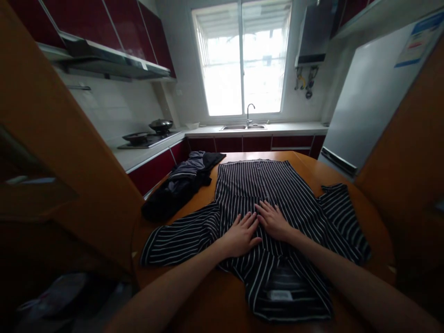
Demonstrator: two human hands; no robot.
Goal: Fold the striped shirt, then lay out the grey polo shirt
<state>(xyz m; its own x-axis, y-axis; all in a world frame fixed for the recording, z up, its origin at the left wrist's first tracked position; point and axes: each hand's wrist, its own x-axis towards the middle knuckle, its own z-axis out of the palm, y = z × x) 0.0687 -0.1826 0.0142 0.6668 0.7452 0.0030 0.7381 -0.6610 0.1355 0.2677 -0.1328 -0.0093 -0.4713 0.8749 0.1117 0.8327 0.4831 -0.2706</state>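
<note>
A black shirt with white stripes [243, 180] lies spread on the wooden table, its collar and a pale label toward me and its hem at the far side. One sleeve reaches out to the left, the other to the right. My left hand [242, 235] rests flat on the middle of the shirt, fingers stretched out. Just right of it, my right hand [274, 221] also lies flat on the fabric with its fingers apart. The fingertips of both hands are close together. Neither hand grips anything.
Dark clothes [183, 180] are heaped at the table's far left. The round wooden table [373, 222] extends under the shirt. Beyond it are a counter with a sink [234, 127], a stove with pans [161, 125] at left, and a fridge [364, 92] at right.
</note>
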